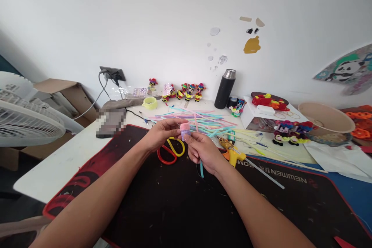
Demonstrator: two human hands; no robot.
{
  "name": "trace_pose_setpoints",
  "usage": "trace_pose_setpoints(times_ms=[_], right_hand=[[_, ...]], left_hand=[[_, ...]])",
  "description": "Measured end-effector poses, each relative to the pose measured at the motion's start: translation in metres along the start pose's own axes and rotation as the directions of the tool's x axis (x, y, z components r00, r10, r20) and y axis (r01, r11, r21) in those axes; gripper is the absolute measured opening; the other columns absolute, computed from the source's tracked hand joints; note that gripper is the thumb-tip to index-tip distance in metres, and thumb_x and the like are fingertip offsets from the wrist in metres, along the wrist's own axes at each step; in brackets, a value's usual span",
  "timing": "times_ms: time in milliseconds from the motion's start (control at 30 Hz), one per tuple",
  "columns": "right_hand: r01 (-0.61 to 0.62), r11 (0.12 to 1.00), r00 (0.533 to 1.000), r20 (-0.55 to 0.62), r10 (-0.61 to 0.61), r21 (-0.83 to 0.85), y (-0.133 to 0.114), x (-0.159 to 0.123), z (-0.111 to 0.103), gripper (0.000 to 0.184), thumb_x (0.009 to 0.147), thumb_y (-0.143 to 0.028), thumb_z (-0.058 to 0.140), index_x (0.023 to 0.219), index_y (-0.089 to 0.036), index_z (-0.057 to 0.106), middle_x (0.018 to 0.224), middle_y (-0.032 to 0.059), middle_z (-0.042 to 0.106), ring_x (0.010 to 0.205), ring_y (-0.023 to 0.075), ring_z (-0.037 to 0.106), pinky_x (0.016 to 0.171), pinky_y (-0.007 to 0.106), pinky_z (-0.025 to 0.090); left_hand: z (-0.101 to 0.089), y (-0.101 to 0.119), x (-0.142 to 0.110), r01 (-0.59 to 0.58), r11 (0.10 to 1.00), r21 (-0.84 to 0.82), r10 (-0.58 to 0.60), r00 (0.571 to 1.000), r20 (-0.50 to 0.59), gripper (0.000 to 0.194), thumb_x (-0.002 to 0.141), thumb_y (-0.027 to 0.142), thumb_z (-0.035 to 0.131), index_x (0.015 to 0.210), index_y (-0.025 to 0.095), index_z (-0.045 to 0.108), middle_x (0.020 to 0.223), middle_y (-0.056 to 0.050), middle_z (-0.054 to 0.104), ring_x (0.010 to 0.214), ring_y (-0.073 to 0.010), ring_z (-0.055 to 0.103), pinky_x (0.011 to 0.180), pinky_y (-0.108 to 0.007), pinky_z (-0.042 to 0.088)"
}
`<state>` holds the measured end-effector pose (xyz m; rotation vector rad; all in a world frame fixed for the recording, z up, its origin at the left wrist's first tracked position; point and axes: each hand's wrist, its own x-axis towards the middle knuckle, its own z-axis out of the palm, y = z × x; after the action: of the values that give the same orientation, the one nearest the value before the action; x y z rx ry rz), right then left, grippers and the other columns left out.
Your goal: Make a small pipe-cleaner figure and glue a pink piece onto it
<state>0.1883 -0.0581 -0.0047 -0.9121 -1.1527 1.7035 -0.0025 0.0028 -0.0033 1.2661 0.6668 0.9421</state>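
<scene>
Between my two hands, over the middle of the black mat (pixel 174 209), is a small pink and purple fuzzy coil (pixel 185 131) that looks wound from pipe cleaners. My left hand (pixel 162 135) pinches it from the left near its pink top. From the right, my right hand (pixel 203 148) grips its purple lower part with thumb and fingers. A pink stem sticks up beside the coil, and a light blue pipe cleaner end (pixel 202 169) hangs below my right hand. Just under my left hand lie scissors (pixel 167 155) with red and yellow handles.
Loose pastel pipe cleaners (pixel 209 118) spread behind my hands. A yellow glue gun (pixel 234 155) lies to the right. Several small fuzzy figures (pixel 188 92) line the wall near a black thermos (pixel 224 90). A fan (pixel 26 108) stands left; a beige bowl (pixel 327 118) stands right.
</scene>
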Motion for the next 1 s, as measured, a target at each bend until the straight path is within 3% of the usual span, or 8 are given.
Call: trace_pose_setpoints(times_ms=[200, 400, 700, 1000], right_hand=[[-0.023, 0.981, 0.996, 0.091, 0.006, 0.195, -0.006, -0.003, -0.001, 0.04, 0.087, -0.054, 0.078, 0.092, -0.016, 0.069, 0.043, -0.0136, 0.034, 0.034, 0.0059, 0.031, 0.04, 0.021, 0.021], [-0.075, 0.954, 0.993, 0.113, 0.044, 0.289, -0.008, -0.005, -0.004, 0.043, 0.087, -0.059, 0.077, 0.09, -0.017, 0.068, 0.042, -0.0135, 0.031, 0.036, 0.0065, 0.026, 0.04, 0.022, 0.019], [-0.084, 0.938, 0.994, 0.09, 0.057, 0.337, -0.01, -0.005, -0.002, 0.039, 0.085, -0.054, 0.081, 0.087, -0.017, 0.068, 0.04, -0.013, 0.032, 0.035, 0.0065, 0.025, 0.039, 0.023, 0.018], [-0.088, 0.951, 0.994, 0.083, 0.066, 0.297, -0.008, -0.004, -0.001, 0.044, 0.085, -0.06, 0.078, 0.087, -0.018, 0.067, 0.041, -0.013, 0.032, 0.036, 0.0068, 0.025, 0.04, 0.023, 0.019]], left_hand=[[0.012, 0.006, -0.006, -0.162, 0.949, 0.271, 0.173, 0.985, -0.018, 0.041, 0.084, 0.039, 0.082, 0.118, 0.016, 0.077, 0.087, -0.005, 0.076, 0.078, -0.0186, 0.067, 0.078, -0.033, 0.057], [0.018, 0.012, -0.012, -0.259, 0.727, 0.635, 0.36, 0.933, -0.031, 0.028, 0.093, 0.035, 0.071, 0.115, 0.019, 0.078, 0.098, -0.007, 0.079, 0.084, -0.0201, 0.07, 0.081, -0.031, 0.055], [0.017, 0.013, -0.014, -0.305, 0.599, 0.74, 0.413, 0.91, 0.041, 0.028, 0.095, 0.03, 0.066, 0.119, 0.019, 0.078, 0.107, -0.008, 0.081, 0.092, -0.0206, 0.072, 0.076, -0.027, 0.053], [0.018, 0.011, -0.012, -0.269, 0.528, 0.806, 0.422, 0.906, 0.026, 0.028, 0.094, 0.027, 0.064, 0.117, 0.021, 0.079, 0.087, -0.003, 0.078, 0.073, -0.0163, 0.066, 0.07, -0.026, 0.05]])
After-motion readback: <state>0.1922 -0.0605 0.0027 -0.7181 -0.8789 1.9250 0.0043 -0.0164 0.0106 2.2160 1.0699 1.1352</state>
